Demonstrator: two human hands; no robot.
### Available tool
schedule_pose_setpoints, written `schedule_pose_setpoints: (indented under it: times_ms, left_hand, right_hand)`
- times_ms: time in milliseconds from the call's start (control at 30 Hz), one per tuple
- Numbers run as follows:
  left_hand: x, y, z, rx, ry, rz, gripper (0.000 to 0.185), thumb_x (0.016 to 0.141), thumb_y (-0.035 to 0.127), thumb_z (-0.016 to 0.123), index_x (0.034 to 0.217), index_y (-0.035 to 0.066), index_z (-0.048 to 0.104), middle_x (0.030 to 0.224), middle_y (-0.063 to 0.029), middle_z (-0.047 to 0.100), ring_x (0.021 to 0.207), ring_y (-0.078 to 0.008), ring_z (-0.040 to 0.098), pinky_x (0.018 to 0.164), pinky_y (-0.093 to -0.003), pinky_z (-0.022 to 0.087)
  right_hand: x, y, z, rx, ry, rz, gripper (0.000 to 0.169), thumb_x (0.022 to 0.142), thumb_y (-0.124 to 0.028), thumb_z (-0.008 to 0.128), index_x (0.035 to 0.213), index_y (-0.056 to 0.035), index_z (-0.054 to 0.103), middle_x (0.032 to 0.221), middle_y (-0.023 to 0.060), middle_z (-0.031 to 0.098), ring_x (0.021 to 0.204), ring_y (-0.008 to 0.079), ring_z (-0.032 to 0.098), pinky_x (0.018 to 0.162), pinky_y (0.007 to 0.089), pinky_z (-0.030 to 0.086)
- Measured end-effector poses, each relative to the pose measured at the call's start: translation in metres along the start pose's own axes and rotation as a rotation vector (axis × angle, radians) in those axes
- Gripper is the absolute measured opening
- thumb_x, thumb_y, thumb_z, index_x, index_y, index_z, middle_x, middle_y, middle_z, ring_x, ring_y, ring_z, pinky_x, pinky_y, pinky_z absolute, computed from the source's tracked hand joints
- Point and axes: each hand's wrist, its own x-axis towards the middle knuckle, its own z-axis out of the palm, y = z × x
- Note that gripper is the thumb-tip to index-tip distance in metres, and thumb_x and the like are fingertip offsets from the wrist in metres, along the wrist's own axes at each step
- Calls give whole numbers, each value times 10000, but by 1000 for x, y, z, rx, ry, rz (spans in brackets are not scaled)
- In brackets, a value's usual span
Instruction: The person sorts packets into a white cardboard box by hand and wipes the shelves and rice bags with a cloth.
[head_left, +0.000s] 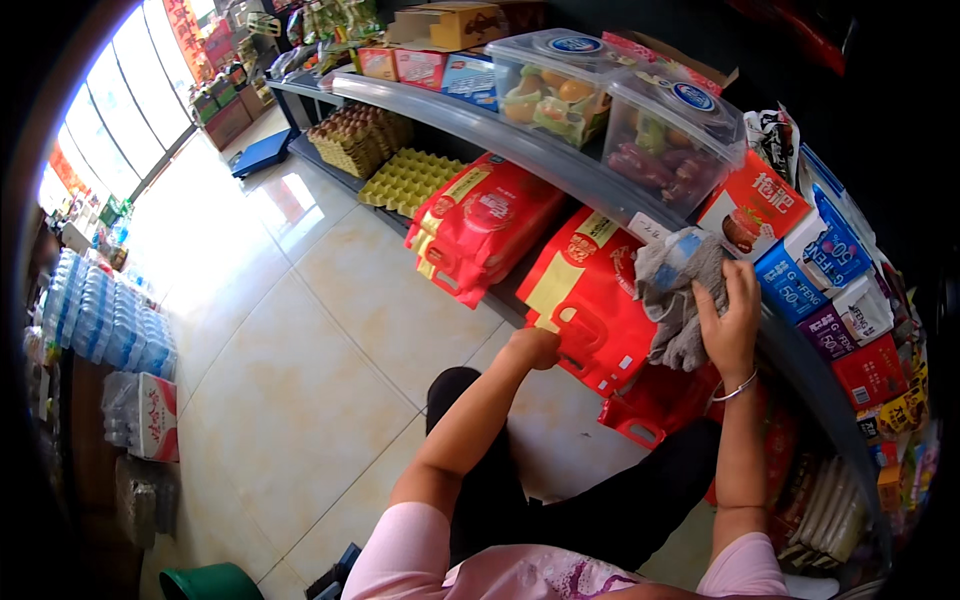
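Note:
My right hand (731, 315) grips a crumpled grey cloth (682, 289) with a pale blue patch, against the front edge of the shelf. Near the bottom corner of a red and yellow plastic package (600, 300) with a cut-out handle is my left hand (534, 347), fingers curled in at its edge; the fingertips are hidden. Another red package (487, 217) lies to the left on the lower shelf, and more red packaging (652, 412) shows below, between the knees.
Yellow egg trays (412, 180) and stacked eggs (356, 135) stand on the lower shelf. Clear plastic bins (667, 142) and boxed goods (795, 277) line the upper shelf. Bottled water packs (105, 315) are at left, a green bucket (210, 583) at bottom left.

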Motion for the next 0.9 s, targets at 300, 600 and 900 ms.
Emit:
schedule_pose_setpoints:
  times_ms: [300, 600, 900]
  left_hand:
    - [-50, -8, -8, -107, 37, 186, 407, 848, 344, 570, 1144, 64, 579, 1059, -160, 627, 1010, -333, 579, 842, -407, 461]
    - [-76, 7, -74, -15, -92, 159, 442, 854, 364, 578, 1195, 86, 540, 1085, -144, 619, 1036, -333, 567, 863, -419, 452]
    - [-9, -104, -103, -94, -34, 129, 360, 901, 314, 507, 1168, 77, 556, 1022, -141, 633, 985, -297, 591, 844, -389, 458]
  right_hand:
    - [-12, 8, 12, -86, 3, 103, 402, 852, -187, 626, 1175, 24, 515, 1195, 209, 514, 1076, 373, 480, 923, 434, 367]
    - [-11, 0, 29, 2, 154, 66, 313, 838, -76, 638, 1096, 56, 521, 1016, 164, 530, 944, 329, 528, 836, 400, 409]
    - [3, -13, 52, -26, 175, 111, 317, 820, -42, 646, 1091, 67, 522, 1023, 161, 527, 929, 283, 528, 837, 376, 414]
